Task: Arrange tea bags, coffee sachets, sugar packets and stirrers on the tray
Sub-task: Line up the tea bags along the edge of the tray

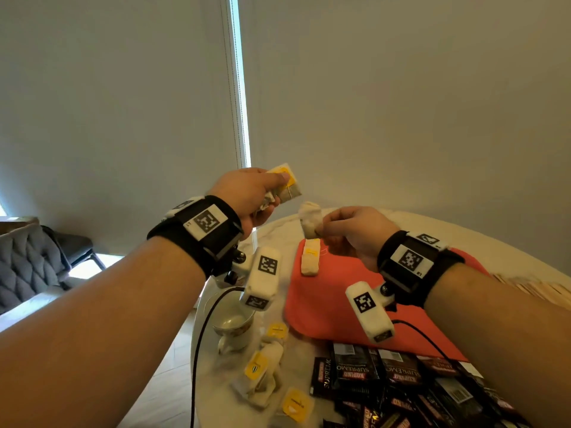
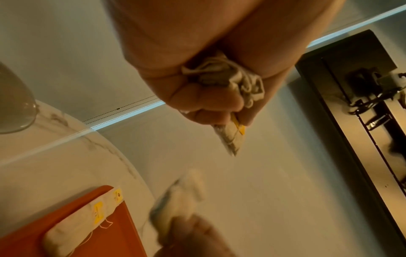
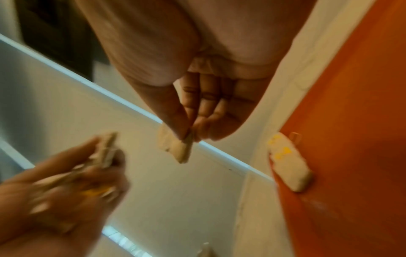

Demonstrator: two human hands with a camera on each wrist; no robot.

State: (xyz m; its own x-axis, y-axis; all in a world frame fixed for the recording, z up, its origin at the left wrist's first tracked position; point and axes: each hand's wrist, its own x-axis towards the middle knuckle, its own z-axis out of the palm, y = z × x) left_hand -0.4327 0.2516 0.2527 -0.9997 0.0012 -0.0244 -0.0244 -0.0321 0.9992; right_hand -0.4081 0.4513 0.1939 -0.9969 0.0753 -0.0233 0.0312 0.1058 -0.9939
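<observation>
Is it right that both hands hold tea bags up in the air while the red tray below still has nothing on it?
Not quite: both hands do hold tea bags, the left hand a bunch and the right hand one, but the red tray already has a tea bag lying on it, as the head view shows.

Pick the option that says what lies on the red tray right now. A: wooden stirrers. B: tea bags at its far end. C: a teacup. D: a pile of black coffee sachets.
B: the tea bags lie at the far end of the red tray, while the coffee sachets and the teacup sit off it on the table.
</observation>
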